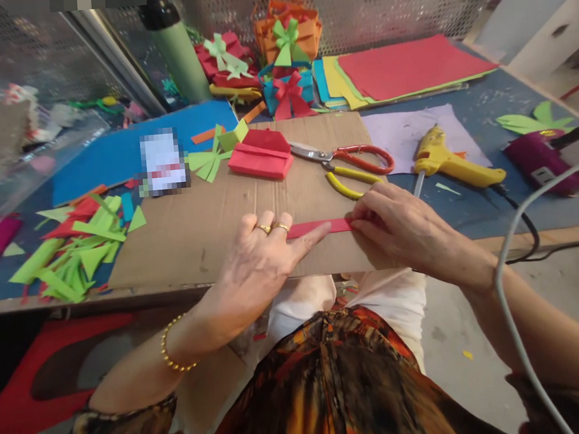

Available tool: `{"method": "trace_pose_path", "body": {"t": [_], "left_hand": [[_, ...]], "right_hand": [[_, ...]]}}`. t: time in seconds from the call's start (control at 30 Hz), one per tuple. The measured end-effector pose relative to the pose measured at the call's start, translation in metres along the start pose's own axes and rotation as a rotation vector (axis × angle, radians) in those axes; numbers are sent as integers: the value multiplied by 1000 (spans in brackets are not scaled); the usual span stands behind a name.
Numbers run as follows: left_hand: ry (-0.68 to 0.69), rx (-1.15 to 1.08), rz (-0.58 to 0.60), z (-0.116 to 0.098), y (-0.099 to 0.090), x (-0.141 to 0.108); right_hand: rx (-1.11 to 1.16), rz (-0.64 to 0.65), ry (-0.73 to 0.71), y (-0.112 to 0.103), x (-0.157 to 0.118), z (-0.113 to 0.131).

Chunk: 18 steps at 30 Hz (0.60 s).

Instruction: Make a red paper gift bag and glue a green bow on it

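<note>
A narrow red paper strip (341, 225) lies on the cardboard sheet (181, 245) near the table's front edge. My left hand (265, 256) rests over its left part, fingers curled down and thumb stretched along the strip, pressing it. At the other end, my right hand (405, 224) pinches the strip between thumb and fingers; the tip is hidden there. Just beyond lies a folded red paper box (259, 156). Scissors (339, 157) with orange handles touch or nearly touch it, and a yellow-handled tool (351, 180) sits close above my right hand.
A yellow glue gun (458, 163) with a cord lies right. Green paper scraps (79, 253) heap up left. Behind stand a green bottle (184, 65), finished paper boxes (287, 90) with bows and stacked coloured paper (415, 66). A grey cable (503, 253) hangs across my right arm.
</note>
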<state>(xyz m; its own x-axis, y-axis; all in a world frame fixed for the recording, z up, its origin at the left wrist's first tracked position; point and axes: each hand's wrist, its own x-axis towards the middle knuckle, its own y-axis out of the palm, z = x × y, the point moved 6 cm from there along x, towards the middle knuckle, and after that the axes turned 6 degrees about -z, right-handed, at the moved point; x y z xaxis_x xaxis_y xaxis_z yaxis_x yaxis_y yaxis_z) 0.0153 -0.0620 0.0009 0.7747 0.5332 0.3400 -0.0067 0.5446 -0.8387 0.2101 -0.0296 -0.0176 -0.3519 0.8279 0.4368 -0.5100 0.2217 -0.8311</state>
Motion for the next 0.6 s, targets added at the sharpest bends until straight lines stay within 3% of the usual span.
{"method": "trace_pose_path", "body": {"t": [0.23,0.37,0.5,0.6], "left_hand": [[42,-65,126,2,4,4],[73,-83,178,4,6,6],[106,-105,203,7,7,7],[110,-102,208,7,5,8]], "right_hand": [[-188,6,13,-10,-13,-1],[-346,-105,12,-26,-21,-1],[-282,-230,-137,-31,-23,29],[-226,-117,-291,-11,-27,55]]}}
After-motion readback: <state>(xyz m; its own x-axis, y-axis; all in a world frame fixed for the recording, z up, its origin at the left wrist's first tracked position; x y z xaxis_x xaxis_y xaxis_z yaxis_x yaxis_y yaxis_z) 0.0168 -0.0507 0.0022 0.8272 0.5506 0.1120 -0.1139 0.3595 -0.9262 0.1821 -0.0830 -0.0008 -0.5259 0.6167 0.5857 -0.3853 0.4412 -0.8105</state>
